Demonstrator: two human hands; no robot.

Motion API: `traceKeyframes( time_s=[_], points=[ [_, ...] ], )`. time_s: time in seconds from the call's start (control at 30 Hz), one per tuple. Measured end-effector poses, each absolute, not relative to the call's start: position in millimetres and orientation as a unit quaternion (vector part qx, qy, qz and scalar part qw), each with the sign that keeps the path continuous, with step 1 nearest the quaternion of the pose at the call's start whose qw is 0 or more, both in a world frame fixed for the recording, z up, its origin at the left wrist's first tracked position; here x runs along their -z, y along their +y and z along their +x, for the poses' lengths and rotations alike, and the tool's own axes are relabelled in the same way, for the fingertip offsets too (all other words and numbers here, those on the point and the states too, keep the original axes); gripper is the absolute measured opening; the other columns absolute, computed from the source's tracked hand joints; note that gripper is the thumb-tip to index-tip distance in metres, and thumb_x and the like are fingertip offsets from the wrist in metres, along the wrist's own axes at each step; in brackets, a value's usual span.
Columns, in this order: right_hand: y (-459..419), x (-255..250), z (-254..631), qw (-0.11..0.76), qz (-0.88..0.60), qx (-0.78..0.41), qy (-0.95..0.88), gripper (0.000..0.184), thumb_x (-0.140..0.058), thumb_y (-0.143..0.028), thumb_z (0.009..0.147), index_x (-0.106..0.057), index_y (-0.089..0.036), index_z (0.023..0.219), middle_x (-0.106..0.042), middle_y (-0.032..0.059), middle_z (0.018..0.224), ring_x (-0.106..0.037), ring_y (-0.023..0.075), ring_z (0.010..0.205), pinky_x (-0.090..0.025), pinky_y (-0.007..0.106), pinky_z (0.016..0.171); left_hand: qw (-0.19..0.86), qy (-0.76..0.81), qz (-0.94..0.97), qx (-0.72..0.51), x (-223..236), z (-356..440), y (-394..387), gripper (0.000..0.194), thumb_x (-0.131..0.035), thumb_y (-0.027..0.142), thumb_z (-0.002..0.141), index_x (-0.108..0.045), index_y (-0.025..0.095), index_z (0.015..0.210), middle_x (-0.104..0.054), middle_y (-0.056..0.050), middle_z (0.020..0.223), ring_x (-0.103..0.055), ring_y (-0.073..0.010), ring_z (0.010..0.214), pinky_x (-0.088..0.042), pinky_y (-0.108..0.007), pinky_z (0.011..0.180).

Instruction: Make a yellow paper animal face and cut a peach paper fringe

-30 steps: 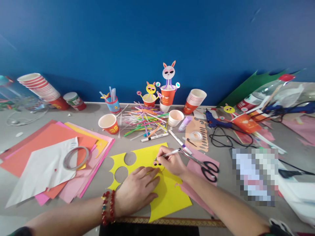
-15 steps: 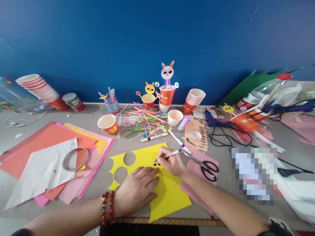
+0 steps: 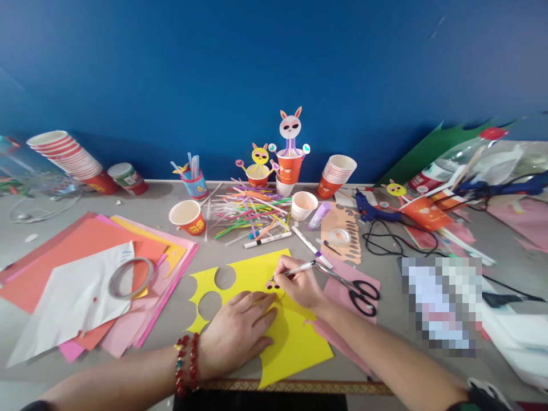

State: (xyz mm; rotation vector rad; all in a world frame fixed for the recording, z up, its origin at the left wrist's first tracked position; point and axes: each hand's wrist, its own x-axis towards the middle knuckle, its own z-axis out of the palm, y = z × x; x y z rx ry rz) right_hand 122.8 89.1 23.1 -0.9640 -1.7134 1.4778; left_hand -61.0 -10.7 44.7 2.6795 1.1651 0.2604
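On the grey counter [image 3: 149, 204], yellow paper [image 3: 295, 339] is held flat under the left hand [image 3: 237, 328], fingers loosely spread; a pen [image 3: 303, 266] (slanting rightward from the dark marks [image 3: 276, 287]) is pinched by the right hand [image 3: 302, 282].

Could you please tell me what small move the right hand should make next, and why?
I would probably add one short, light stroke: the right hand grips the pen with its tip close to the dark marks on the yellow paper, and the left hand lies flat on that sheet, seemingly steadying it.
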Motion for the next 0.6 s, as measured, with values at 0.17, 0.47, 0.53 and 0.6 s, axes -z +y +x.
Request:
traceKeyframes(
  time_s=[0.17, 0.47, 0.53, 0.6],
  points=[
    [89.4, -22.9, 122.1, 0.326, -0.367, -0.56, -0.667, 0.014, -0.053, -0.013, 0.081, -0.05, -0.021, 0.07, -0.057, -0.0045, 0.063, -0.069, 0.0154, 0.059, -0.051, 0.022, 0.053, 0.107, 0.395, 0.909, -0.082, -43.8, -60.6, -12.0, 0.042, -0.054, 0.036, 0.094, -0.05, 0.017, 0.132, -0.05, -0.008, 0.144, -0.048, -0.0274, 0.126, -0.044, -0.044, 0.103],
    [88.7, -20.7, 125.8, 0.36, -0.382, -0.519, -0.675, 0.016, -0.054, -0.012, 0.078, -0.048, -0.022, 0.067, -0.05, -0.006, 0.057, -0.058, 0.0119, 0.052, -0.048, 0.02, 0.051, 0.103, 0.396, 0.909, -0.08, -44.1, -61.2, -10.4, 0.042, -0.053, 0.037, 0.095, -0.05, 0.017, 0.132, -0.05, -0.007, 0.145, -0.049, -0.0277, 0.126, -0.044, -0.044, 0.103],
    [88.0, -20.1, 125.7, 0.348, -0.38, -0.535, -0.669, 0.015, -0.054, -0.013, 0.08, -0.049, -0.022, 0.068, -0.052, -0.0054, 0.06, -0.062, 0.013, 0.056, -0.05, 0.021, 0.053, 0.102, 0.397, 0.909, -0.08, -44.1, -61.3, -10.6, 0.042, -0.053, 0.037, 0.095, -0.051, 0.017, 0.132, -0.05, -0.007, 0.144, -0.049, -0.0278, 0.125, -0.044, -0.044, 0.103],
    [87.6, -20.1, 125.1, 0.34, -0.378, -0.542, -0.669, 0.015, -0.053, -0.014, 0.081, -0.048, -0.022, 0.069, -0.053, -0.0049, 0.061, -0.064, 0.0139, 0.057, -0.049, 0.021, 0.052, 0.102, 0.397, 0.909, -0.079, -44.2, -61.1, -11.0, 0.041, -0.054, 0.037, 0.095, -0.051, 0.017, 0.131, -0.051, -0.008, 0.144, -0.049, -0.028, 0.125, -0.044, -0.044, 0.103]
  ],
)
